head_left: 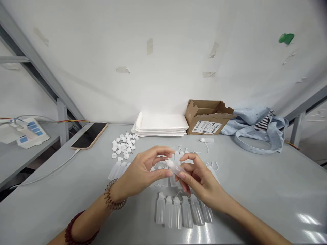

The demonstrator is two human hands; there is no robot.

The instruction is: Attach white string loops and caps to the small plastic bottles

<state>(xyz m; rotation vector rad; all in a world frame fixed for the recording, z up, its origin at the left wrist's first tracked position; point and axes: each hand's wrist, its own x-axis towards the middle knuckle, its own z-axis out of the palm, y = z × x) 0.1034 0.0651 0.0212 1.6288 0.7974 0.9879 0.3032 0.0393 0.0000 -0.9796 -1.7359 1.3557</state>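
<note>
Dropper bottle (175, 167), small, slim and of clear, faintly frosted plastic, is held above the grey tabletop (255, 183) between two hands. Its neck end is pinched by the thumb and fingers of the left hand (143, 172), while its body is gripped by the curled fingers of the right hand (198, 178). The long axis is laid nearly level, tilted slightly, with the neck pointed up and to the left and the base down and to the right.

At far left, a white power strip (28, 132) is seen on a lower shelf. A phone (89, 135) on a charging cable is laid face up near the tabletop's left edge. A scatter of white caps (124, 144) is spread beside it. More empty bottles are strewn under the hands, and a row of bottles (182, 211) is lined up just below them. A stack of white sheets (160, 125), a cardboard box (208, 117) and a pale blue bag (258, 127) are ranged along the white wall.
</note>
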